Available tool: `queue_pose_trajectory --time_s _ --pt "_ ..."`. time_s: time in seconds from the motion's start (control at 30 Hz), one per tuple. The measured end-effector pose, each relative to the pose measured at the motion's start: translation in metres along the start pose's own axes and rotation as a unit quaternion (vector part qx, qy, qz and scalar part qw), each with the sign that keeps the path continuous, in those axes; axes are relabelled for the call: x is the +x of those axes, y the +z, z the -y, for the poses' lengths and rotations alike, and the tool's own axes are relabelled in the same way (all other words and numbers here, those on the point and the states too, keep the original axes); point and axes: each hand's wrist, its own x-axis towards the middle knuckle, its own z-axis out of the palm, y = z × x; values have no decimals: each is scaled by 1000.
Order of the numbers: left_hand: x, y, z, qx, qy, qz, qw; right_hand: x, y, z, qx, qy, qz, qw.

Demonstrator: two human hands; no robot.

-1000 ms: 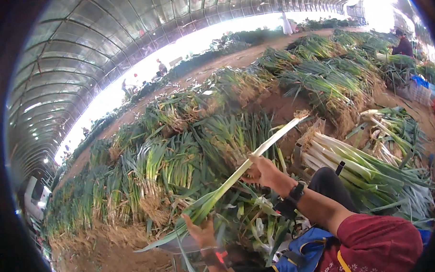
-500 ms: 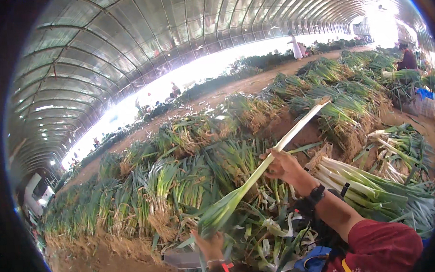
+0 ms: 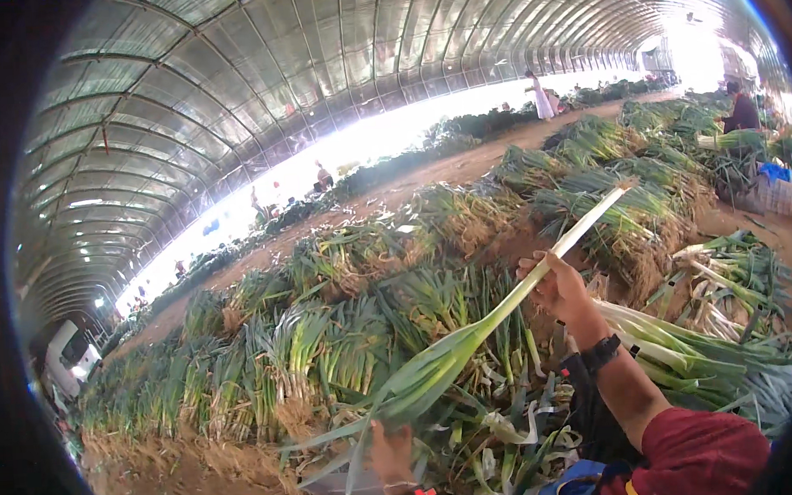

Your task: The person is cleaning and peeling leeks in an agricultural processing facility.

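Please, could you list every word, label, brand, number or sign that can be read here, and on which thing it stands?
There is no readable text.
Leek in the right hand: no writing visible.
Black wristband: no legible writing.
White object, far left: too small and blurred to tell.

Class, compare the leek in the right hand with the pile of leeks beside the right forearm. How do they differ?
Number: the held leek is single; the leek pile contains many.
Support: the held leek is raised in the right hand; the leek pile lies low.
Direction: the held leek's leaves trail toward the picture's lower left; the leek pile's leaves spread toward the right.
Both have pale stalks and green leaves.
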Motion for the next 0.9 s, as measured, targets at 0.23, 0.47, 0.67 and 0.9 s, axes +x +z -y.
queue_pose_trajectory --time_s 0.23,0.47,0.67,0.9 --pt "-4 19 7 18 -10 -25 999 9 -27 -43 -47 94 52 993" --pt "-16 44 -2 -73 -23 -27 997 -20 4 -80 -23 139 -40 989" --pt "7 16 6 10 -87 -31 996 -11 18 -49 -46 44 -91 994" --pt "-4 13 -3 21 -91 -33 995 28 4 54 -11 -177 -96 979"
